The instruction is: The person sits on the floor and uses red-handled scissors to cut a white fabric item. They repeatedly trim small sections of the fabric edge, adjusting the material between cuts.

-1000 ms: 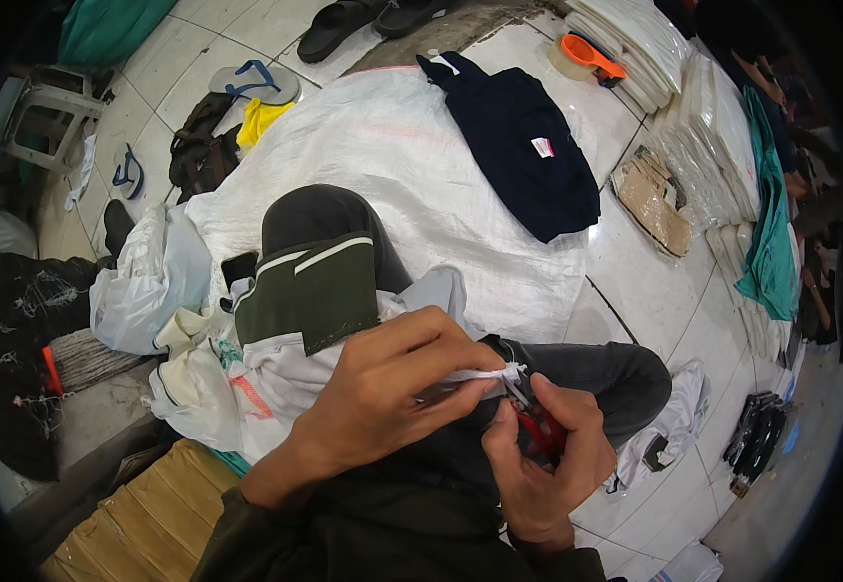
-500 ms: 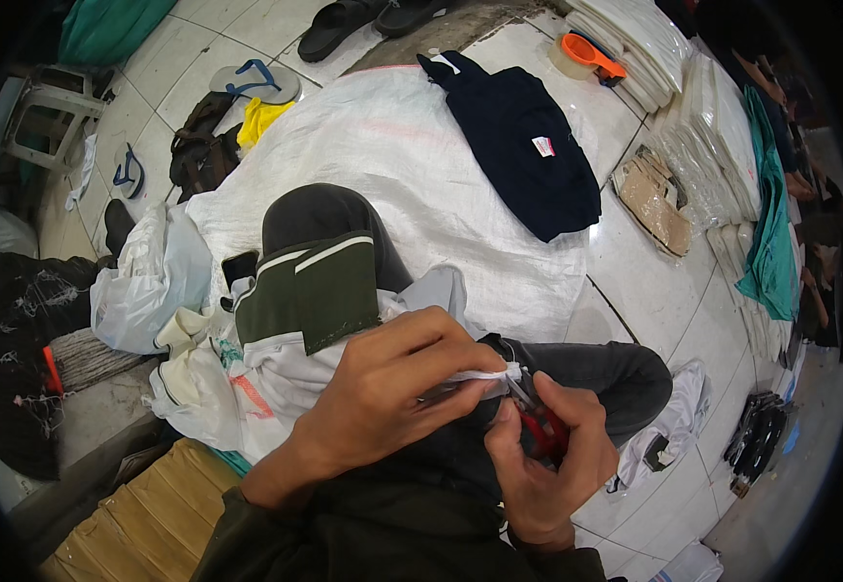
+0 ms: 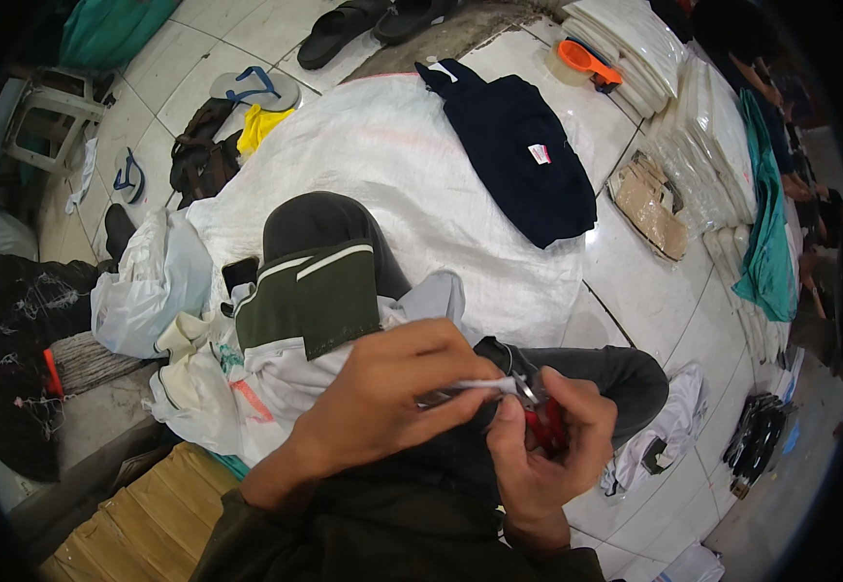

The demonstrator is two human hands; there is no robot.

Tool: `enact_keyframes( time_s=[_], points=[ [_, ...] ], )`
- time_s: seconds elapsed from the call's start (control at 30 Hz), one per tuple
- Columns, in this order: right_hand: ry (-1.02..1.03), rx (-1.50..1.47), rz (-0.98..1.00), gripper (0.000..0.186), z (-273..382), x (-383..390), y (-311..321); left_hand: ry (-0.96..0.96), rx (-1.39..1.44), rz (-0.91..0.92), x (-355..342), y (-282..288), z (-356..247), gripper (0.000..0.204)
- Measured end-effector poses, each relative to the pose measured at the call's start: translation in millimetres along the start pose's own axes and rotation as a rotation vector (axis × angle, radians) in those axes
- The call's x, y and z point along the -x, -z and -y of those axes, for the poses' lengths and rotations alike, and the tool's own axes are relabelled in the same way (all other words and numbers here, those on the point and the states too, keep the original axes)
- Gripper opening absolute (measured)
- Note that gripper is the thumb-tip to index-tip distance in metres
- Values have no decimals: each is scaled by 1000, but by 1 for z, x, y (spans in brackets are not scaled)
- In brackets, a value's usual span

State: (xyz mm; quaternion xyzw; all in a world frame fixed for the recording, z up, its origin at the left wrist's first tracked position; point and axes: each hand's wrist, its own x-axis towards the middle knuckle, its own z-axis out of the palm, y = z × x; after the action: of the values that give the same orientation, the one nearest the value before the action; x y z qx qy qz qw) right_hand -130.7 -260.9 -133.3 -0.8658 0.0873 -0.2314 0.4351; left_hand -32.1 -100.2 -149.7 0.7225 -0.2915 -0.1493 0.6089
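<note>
My left hand [image 3: 387,388] pinches a strip of white fabric [image 3: 487,384] between thumb and fingers. Close by, my right hand [image 3: 557,470] is closed round small red-handled thread snips [image 3: 544,427], whose metal blades are at the end of the strip. Whether the blades are open is too blurred to make out. Over my lap lies a pale garment [image 3: 290,378] with a dark green, white-edged panel [image 3: 334,303] draped across my knee. My left hand covers part of this garment, so I cannot tell whether the strip belongs to it.
A navy folded garment [image 3: 518,155] rests on the white sheet [image 3: 392,145] ahead. Plastic-wrapped stacks [image 3: 707,145] line the right side, with an orange-and-clear tape dispenser [image 3: 584,64] nearby. At left are a white plastic bag [image 3: 155,286], a phone [image 3: 240,272] and a stool [image 3: 53,116].
The snips' blades have turned upward and their metal shows more plainly at the fabric. The white fabric's end looks flatter between my fingers. Both hands stay almost in place.
</note>
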Motion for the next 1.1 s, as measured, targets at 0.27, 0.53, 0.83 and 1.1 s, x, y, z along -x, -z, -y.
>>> enact_keyframes(
  time_s=[0.27, 0.53, 0.83, 1.1],
  points=[
    [-32, 79, 3, 43, -8, -7, 10, 67, -46, -76, 4, -2, -2, 23],
    [-24, 128, 131, 36, 2, 0, 14, 39, -108, -80, 3, -6, -3, 23],
    [80, 186, 150, 37, 3, -1, 12, -63, -145, -95, 3, -7, 1, 27],
    [78, 205, 145, 37, 4, -1, 11, 16, -166, -73, 4, -5, -3, 28]
  ],
)
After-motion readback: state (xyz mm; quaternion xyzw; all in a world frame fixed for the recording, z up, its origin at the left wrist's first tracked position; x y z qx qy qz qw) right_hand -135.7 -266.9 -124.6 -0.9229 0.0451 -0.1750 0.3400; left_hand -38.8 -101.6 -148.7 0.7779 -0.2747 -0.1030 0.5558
